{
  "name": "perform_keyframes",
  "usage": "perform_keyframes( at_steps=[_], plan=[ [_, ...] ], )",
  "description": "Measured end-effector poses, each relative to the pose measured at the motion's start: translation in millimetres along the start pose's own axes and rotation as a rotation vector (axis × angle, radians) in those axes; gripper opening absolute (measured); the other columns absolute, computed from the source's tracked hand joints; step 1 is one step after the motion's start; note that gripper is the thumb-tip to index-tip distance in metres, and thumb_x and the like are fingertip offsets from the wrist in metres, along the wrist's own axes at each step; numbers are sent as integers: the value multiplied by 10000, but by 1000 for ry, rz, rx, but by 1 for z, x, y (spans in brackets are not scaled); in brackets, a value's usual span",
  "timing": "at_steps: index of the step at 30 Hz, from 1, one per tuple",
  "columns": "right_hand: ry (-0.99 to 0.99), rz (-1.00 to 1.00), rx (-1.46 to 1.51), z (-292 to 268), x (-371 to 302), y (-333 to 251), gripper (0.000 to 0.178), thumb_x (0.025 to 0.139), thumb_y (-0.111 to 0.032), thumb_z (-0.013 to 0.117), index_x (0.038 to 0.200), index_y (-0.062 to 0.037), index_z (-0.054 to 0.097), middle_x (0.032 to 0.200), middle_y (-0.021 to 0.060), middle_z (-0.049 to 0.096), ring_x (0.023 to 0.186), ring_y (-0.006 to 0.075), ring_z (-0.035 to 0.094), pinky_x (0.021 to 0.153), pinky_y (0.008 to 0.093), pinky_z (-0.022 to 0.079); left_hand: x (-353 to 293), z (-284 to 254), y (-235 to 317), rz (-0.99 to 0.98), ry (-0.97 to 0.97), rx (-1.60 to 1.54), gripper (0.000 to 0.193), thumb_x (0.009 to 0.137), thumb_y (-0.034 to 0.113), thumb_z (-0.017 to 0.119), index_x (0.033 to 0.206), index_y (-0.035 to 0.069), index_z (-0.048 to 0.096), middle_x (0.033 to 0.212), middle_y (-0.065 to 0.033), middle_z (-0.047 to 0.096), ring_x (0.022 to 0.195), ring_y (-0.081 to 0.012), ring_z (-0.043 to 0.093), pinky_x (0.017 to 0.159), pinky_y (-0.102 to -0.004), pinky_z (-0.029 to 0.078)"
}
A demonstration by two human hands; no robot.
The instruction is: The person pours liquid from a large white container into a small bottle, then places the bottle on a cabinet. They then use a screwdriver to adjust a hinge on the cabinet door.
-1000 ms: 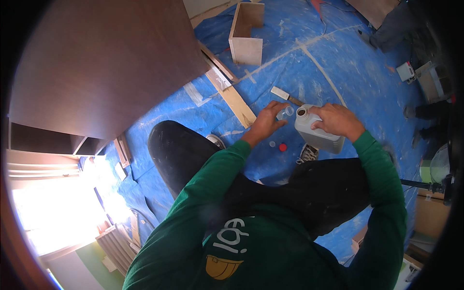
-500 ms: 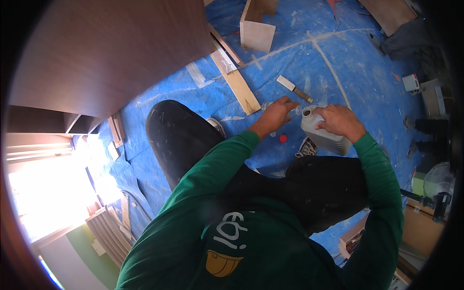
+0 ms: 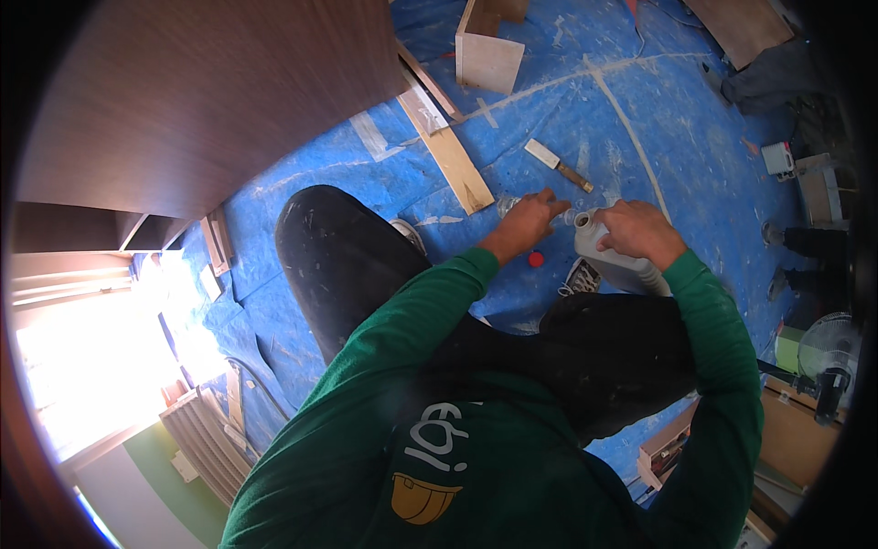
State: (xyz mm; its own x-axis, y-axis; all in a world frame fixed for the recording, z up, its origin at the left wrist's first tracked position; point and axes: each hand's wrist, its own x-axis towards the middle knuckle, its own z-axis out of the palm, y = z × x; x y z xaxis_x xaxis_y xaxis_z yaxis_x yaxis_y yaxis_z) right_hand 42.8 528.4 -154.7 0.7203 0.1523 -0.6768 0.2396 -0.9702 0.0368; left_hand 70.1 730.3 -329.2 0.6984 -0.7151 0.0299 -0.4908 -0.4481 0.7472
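Observation:
My left hand (image 3: 530, 226) is closed round a clear plastic bottle (image 3: 506, 203), lying sideways in the grip. The bottle's mouth points right, close beside the open neck of a translucent white jerrycan (image 3: 631, 273); whether they touch I cannot tell. Gripping the jerrycan near its top is my right hand (image 3: 642, 227), which keeps it tilted with its neck to the left. A red cap (image 3: 536, 260) lies on the blue sheet just below my left hand. Any liquid inside either container is hard to make out.
Blue sheeting (image 3: 320, 151) covers the floor. Beyond my hands lie a tool (image 3: 560, 166) with a white head and wooden handle, and a wooden plank (image 3: 455, 169). A large brown cabinet panel (image 3: 210, 101) fills the upper left. A fan (image 3: 830, 352) stands at the right.
The jerrycan and my right hand have shifted slightly down. My left hand has moved a little right, and the bottle's mouth still sits by the jerrycan's neck.

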Motion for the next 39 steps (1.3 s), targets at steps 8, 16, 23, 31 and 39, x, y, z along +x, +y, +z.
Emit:
perform_keyframes(
  at_steps=[8,16,23,31,39],
  plan=[
    [35,-43,-46,5,7,0,385,874,-325,855,1169,-84,799,1114,176,792,1132,369,735,988,474,564,0,8,-7,14,-4,1,691,837,41,852,1480,189,645,1389,-159,631,1223,-414,671,1061,-503,567],
    [0,-24,-61,1,10,-3,354,872,-331,860,1113,-76,818,1119,164,801,1141,353,742,983,466,576,2,16,-10,25,5,-22,693,828,46,860,1473,182,645,1367,-156,634,1217,-407,672,1049,-506,565],
    [-27,-20,-69,8,16,2,384,874,-337,859,1157,-83,806,1125,165,795,1152,360,732,1003,471,562,3,21,-9,22,12,-37,697,817,46,865,1467,177,647,1352,-157,636,1197,-409,681,1031,-505,571],
    [51,-27,-63,6,10,3,359,895,-317,843,1161,-81,801,1110,155,801,1132,347,746,992,460,570,9,23,-16,23,51,-97,701,798,51,875,1454,172,657,1328,-147,646,1159,-392,698,990,-494,587],
    [86,-22,-20,14,8,10,332,887,-308,845,1122,-77,808,1053,153,804,1100,347,755,952,470,580,12,20,-12,15,31,-124,694,805,55,871,1454,170,654,1331,-132,647,1152,-385,700,987,-489,590]
  ],
)
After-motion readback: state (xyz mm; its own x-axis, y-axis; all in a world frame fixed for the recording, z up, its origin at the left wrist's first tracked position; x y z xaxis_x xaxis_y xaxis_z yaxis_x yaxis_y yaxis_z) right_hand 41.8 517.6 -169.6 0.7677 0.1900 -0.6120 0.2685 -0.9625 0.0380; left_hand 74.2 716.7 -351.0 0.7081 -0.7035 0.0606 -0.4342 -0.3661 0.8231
